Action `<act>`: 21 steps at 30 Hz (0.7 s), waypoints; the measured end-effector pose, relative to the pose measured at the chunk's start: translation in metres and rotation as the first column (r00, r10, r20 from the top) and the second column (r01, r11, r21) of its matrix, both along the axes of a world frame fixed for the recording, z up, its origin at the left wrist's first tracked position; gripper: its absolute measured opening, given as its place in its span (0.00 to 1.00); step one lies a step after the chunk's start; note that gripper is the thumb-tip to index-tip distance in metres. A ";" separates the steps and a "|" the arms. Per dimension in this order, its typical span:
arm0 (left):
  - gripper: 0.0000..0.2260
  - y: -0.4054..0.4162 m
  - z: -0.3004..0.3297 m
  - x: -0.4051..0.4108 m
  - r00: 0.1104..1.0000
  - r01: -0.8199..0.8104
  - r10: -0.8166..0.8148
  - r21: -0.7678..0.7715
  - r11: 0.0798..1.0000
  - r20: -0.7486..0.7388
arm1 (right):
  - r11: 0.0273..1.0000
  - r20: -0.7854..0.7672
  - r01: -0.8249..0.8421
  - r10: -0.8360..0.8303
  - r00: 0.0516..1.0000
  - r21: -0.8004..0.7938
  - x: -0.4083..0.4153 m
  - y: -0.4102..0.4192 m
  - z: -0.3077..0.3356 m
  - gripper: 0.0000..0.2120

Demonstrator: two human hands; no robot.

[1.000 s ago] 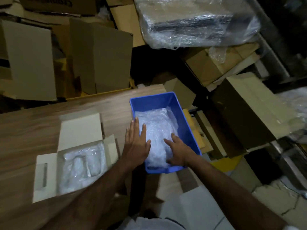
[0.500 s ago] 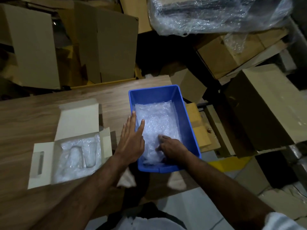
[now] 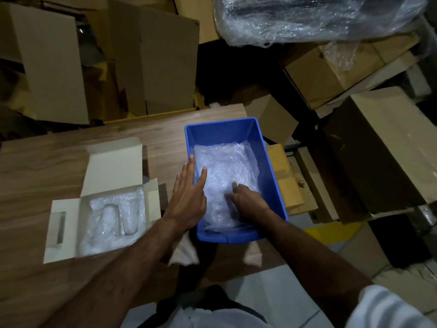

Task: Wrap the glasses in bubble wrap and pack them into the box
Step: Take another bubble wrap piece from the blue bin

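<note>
Your left hand [image 3: 188,197] lies flat with its fingers straight and spread over the near left wall of the rectangular blue plastic bin [image 3: 269,166], its index finger reaching onto the crumpled clear bubble wrap [image 3: 227,171] that fills the bin's floor. Your right hand [image 3: 247,201] is down inside the bin, fingers bent into the wrap near its near right corner; whether it actually pinches the sheet, you cannot tell from here.

The bin sits on the wood-grain tabletop [image 3: 47,166], at its right end. To its left, just beside your left wrist, the open white cardboard box [image 3: 113,169] lies with its lid folded back and its side flaps spread. Inside it, two clear drinking glasses [image 3: 120,214] lie side by side, bedded in more bubble wrap.

Beyond the tabletop stand flattened brown cardboard sheets [image 3: 165,65], and stacked brown cartons [image 3: 378,147] crowd the right side. A large bundle wrapped in clear plastic film [image 3: 307,17] rests at the top.
</note>
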State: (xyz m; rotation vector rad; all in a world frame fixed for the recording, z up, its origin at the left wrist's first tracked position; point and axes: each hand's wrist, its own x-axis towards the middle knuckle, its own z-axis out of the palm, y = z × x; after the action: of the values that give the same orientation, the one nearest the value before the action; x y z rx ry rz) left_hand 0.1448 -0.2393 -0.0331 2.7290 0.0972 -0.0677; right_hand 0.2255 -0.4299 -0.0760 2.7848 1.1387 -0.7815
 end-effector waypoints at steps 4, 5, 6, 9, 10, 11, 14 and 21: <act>0.34 0.000 -0.001 0.000 1.000 -0.001 0.001 0.004 1.000 -0.003 | 0.997 0.071 -0.042 0.038 0.997 0.058 0.003 0.004 0.001 0.11; 0.34 0.001 -0.001 0.000 1.000 0.001 -0.001 0.004 1.000 -0.001 | 0.996 0.068 -0.040 0.035 0.997 0.075 0.004 0.003 0.001 0.11; 0.34 0.001 -0.001 0.000 1.000 0.002 -0.002 0.002 1.000 -0.001 | 0.995 0.050 -0.020 0.015 0.999 0.099 0.005 0.001 0.001 0.11; 0.34 0.001 -0.001 0.000 1.000 0.006 -0.006 -0.010 1.000 0.004 | 0.974 -0.048 0.125 -0.118 0.992 0.190 0.005 -0.007 0.004 0.10; 0.34 0.001 -0.001 0.000 1.000 0.006 -0.006 -0.012 1.000 0.008 | 0.961 -0.069 0.170 -0.158 0.985 0.218 0.004 -0.010 0.006 0.11; 0.34 0.001 -0.001 0.000 1.000 0.008 -0.008 -0.012 1.000 0.010 | 0.946 -0.082 0.208 -0.193 0.978 0.250 0.002 -0.013 0.008 0.11; 0.35 0.001 -0.001 0.001 1.000 0.005 -0.005 -0.004 1.000 -0.007 | 0.900 -0.060 0.259 -0.255 0.965 0.350 -0.004 -0.019 0.017 0.13; 0.37 0.003 0.001 0.001 0.997 0.027 -0.026 0.018 0.999 -0.075 | 0.777 0.040 0.253 -0.337 0.941 0.576 -0.016 -0.023 0.033 0.13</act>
State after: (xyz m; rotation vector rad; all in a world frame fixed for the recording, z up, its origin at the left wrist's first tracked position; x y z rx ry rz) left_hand 0.1461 -0.2362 -0.0321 2.7470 0.0831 -0.1777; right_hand 0.2094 -0.4531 -0.0435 3.5079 1.0521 -0.2578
